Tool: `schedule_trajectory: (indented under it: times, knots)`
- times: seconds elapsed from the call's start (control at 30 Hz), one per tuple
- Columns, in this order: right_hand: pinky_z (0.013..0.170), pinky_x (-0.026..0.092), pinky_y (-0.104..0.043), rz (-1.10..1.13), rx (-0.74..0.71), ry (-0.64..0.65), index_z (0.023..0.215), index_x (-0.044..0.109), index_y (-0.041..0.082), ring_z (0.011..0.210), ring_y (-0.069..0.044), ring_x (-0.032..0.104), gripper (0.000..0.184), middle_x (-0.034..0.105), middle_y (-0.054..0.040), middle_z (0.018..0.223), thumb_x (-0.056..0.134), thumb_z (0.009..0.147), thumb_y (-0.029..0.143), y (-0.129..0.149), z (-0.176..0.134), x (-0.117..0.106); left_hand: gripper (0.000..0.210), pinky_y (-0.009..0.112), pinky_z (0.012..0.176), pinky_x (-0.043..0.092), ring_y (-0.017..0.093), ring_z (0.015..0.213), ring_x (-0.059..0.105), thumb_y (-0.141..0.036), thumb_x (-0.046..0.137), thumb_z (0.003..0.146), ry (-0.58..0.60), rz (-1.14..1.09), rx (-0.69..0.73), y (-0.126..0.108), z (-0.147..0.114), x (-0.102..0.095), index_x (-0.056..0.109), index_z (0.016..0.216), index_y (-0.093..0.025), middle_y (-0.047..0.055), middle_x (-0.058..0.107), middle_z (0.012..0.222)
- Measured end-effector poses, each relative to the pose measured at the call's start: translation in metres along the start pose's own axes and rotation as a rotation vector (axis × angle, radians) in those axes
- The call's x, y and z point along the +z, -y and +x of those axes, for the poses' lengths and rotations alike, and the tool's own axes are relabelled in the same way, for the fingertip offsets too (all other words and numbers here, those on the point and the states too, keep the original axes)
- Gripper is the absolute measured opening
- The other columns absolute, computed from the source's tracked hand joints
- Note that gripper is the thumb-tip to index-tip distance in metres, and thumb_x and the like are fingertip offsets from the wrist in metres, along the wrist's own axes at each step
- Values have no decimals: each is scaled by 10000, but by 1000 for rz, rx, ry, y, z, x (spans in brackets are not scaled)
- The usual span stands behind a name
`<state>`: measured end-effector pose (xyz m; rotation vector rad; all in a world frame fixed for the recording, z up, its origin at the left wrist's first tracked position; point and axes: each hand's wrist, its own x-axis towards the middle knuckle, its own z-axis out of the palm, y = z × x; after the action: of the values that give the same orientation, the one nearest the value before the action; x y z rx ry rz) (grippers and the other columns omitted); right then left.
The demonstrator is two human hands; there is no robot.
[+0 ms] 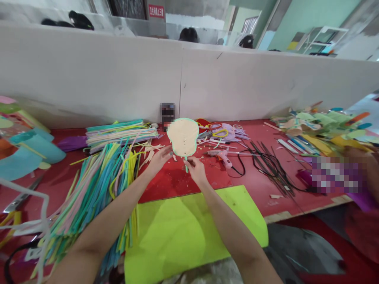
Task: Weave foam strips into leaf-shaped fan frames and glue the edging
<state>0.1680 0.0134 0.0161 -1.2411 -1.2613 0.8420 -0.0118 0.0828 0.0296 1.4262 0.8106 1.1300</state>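
A small hand fan [182, 134] with a cream face, a mint-green rim and a thin green handle is held up at the middle of the table. My right hand [196, 169] pinches its handle just below the face. At the fan's lower left edge, the bunched fingertips of my left hand [160, 161] meet the rim; part of their grip is hidden. Behind the fan lie yellow-handled scissors [221, 133]. To the right of my right hand rests a pink glue gun [222, 156]. Bundled pipe cleaners [97, 189] in several colours spread left of my left hand.
A lime-green sheet [177, 232] covers the red table's [251, 169] front edge. Dark thin rods [269, 167] and a black cable lie right. A white partition [118, 75] closes the back. Another person's hand [359, 157] is at far right; metal scissors [22, 197] lie far left.
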Motion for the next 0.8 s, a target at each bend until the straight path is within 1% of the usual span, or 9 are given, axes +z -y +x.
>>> schedule_trajectory:
  times: [0.13, 0.23, 0.33, 0.4, 0.43, 0.5, 0.57, 0.67, 0.8]
  knots:
    - [599, 496, -265, 79, 52, 74, 813, 580, 199, 605, -146, 607, 277, 630, -14, 719, 576, 759, 470, -1, -5, 14, 528, 370, 864, 496, 242, 1030, 603, -424, 701, 668, -33, -217, -101, -6, -6, 13, 593, 1107, -150, 126, 605, 1205]
    - [641, 499, -274, 59, 27, 146, 833, 615, 196, 643, -149, 611, 289, 649, -21, 749, 593, 751, 473, 1, -8, 21, 521, 375, 827, 514, 250, 965, 627, -426, 748, 608, -120, -251, -150, -9, -10, 17, 635, 1019, -127, 116, 676, 1064]
    - [696, 495, -281, -30, -9, 185, 811, 658, 192, 732, -165, 616, 315, 674, -34, 775, 589, 755, 494, 6, -6, 15, 522, 385, 804, 522, 257, 922, 641, -442, 769, 567, -185, -239, -158, -8, -10, 16, 656, 959, -117, 108, 701, 981]
    - [649, 502, -281, -13, 32, 139, 793, 669, 182, 734, -174, 619, 377, 683, -50, 790, 528, 786, 531, 10, -1, 3, 527, 389, 794, 526, 255, 894, 648, -441, 779, 553, -186, -233, -162, -7, -10, 16, 660, 950, -116, 105, 705, 968]
    - [599, 501, -279, 18, 66, 85, 787, 669, 173, 702, -176, 616, 412, 680, -55, 774, 502, 795, 550, 11, 3, -5, 528, 390, 790, 527, 253, 881, 650, -440, 783, 547, -179, -226, -170, -6, -10, 16, 663, 946, -116, 105, 706, 962]
    - [522, 484, -269, 50, 90, -24, 780, 669, 159, 612, -162, 588, 434, 665, -49, 714, 515, 777, 566, 12, 9, -19, 531, 392, 785, 528, 248, 856, 653, -441, 789, 537, -158, -205, -199, -6, -11, 17, 669, 940, -115, 103, 710, 945]
    - [494, 471, -264, 76, 78, -85, 815, 676, 155, 552, -140, 551, 421, 653, -37, 696, 556, 753, 554, 11, 14, -29, 520, 390, 779, 528, 243, 831, 654, -443, 788, 538, -131, -174, -232, -5, -13, 20, 675, 925, -115, 98, 714, 925]
    - [472, 460, -257, 151, 66, -97, 853, 671, 161, 508, -118, 521, 390, 643, -30, 699, 600, 730, 524, 11, 17, -35, 482, 377, 763, 525, 228, 791, 653, -444, 781, 551, -88, -120, -264, -4, -17, 23, 682, 890, -115, 91, 716, 908]
    - [452, 446, -245, 202, 69, -75, 817, 653, 160, 469, -102, 508, 361, 607, -9, 632, 619, 720, 505, 13, 15, -34, 463, 350, 754, 516, 212, 774, 650, -450, 772, 564, -59, -39, -253, 0, -18, 25, 687, 872, -114, 88, 717, 909]
